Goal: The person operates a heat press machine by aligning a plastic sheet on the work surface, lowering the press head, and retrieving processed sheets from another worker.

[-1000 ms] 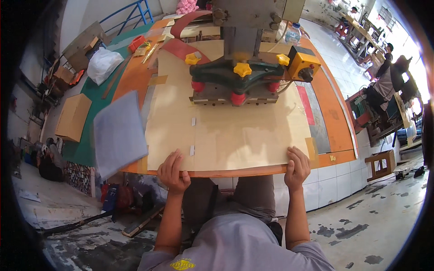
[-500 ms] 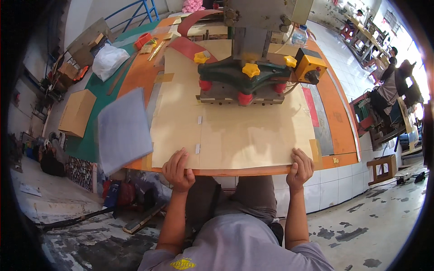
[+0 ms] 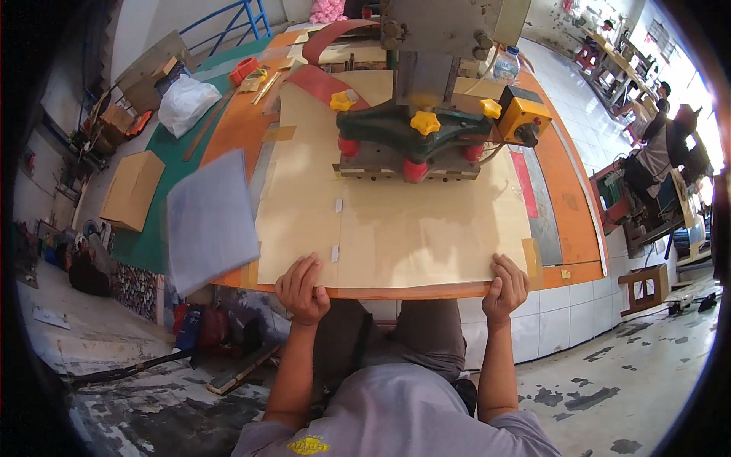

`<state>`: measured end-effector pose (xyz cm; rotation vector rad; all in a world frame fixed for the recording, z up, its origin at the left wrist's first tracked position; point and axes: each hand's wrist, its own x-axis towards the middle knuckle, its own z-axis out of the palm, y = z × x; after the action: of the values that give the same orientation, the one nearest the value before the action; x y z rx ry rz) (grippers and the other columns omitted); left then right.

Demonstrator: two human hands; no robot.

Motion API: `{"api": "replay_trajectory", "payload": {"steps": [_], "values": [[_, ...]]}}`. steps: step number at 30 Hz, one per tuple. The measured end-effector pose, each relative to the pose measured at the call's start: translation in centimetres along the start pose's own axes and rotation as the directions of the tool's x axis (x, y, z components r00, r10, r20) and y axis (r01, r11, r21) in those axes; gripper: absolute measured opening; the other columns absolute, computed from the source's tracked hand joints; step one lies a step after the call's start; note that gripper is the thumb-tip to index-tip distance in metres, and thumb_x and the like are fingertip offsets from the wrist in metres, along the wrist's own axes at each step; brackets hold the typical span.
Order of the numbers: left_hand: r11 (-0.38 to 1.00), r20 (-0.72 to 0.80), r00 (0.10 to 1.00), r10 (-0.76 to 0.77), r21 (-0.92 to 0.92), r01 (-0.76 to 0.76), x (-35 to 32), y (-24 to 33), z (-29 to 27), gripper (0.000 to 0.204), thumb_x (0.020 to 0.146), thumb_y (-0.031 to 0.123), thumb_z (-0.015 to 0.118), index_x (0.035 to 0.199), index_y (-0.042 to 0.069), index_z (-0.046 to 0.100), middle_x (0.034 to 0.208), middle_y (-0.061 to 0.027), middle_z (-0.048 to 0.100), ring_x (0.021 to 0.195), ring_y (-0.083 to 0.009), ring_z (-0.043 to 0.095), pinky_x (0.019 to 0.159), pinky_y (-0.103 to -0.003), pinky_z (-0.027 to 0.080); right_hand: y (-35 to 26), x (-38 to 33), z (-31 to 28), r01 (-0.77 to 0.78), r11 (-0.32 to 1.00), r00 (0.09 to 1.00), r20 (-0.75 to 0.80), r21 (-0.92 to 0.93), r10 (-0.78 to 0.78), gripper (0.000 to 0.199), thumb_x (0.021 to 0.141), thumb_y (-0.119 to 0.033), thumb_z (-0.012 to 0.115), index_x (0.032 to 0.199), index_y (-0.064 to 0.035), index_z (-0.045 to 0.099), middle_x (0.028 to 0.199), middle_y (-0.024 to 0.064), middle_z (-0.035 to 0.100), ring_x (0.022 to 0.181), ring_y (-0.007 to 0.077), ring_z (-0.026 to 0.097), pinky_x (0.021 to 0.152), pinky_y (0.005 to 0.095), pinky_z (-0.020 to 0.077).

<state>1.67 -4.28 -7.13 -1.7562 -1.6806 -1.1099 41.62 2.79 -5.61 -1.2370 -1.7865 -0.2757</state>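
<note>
My left hand (image 3: 303,291) grips the near edge of an orange board (image 3: 396,291), fingers on top and thumb at the front. Farther right along that edge, my right hand (image 3: 504,289) holds it in the same way. A tan sheet (image 3: 411,236) lies flat on the board between my hands, reaching back under a press head (image 3: 415,122). This head is dark green with yellow star knobs and red feet above a metal plate. Two small white strips (image 3: 335,253) sit on the sheet near my left hand. What lies under the plate is hidden.
Clear plastic sheets (image 3: 212,221) overlap the left side. Beyond them are a cardboard box (image 3: 133,190), a white plastic bag (image 3: 186,103) and a red tape dispenser (image 3: 244,70). A yellow control box (image 3: 524,118) juts out right of the press. People sit at benches far right.
</note>
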Motion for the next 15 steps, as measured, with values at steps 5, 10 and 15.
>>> {"api": "replay_trajectory", "payload": {"steps": [5,10,15], "values": [[1.0,0.002,1.0,0.003,0.003,-0.003,-0.22,0.04,-0.01,0.045,0.107,0.037,0.04,0.116,0.011,0.076,0.123,-0.0032,0.077,0.114,-0.0256,0.071,0.093,-0.04,0.044,-0.03,-0.06,0.01,-0.001,1.0,1.0,0.0,0.002,0.001,0.033,0.104,-0.019,0.046,0.097,-0.003,0.074,0.113,0.0109,0.079,0.111,0.0298,0.074,0.097,0.0382,0.0474],[1.0,0.006,1.0,-0.001,-0.007,0.002,-0.04,0.13,0.12,0.045,0.107,0.037,0.04,0.115,0.012,0.076,0.122,-0.0028,0.077,0.113,-0.0251,0.071,0.092,-0.039,0.044,-0.04,0.05,-0.07,-0.002,1.0,1.0,-0.002,-0.007,0.002,0.033,0.102,-0.018,0.046,0.097,-0.0029,0.075,0.113,0.011,0.079,0.112,0.0291,0.074,0.097,0.038,0.0473],[1.0,0.01,1.0,0.004,-0.002,-0.004,-0.07,-0.05,0.01,0.045,0.106,0.038,0.04,0.116,0.011,0.076,0.122,-0.0028,0.077,0.114,-0.0257,0.071,0.091,-0.039,0.044,-0.14,0.27,0.01,0.0,1.0,1.0,-0.001,-0.015,0.0,0.032,0.103,-0.018,0.047,0.098,-0.0039,0.075,0.113,0.0096,0.079,0.112,0.0283,0.074,0.096,0.0372,0.0472]]}}
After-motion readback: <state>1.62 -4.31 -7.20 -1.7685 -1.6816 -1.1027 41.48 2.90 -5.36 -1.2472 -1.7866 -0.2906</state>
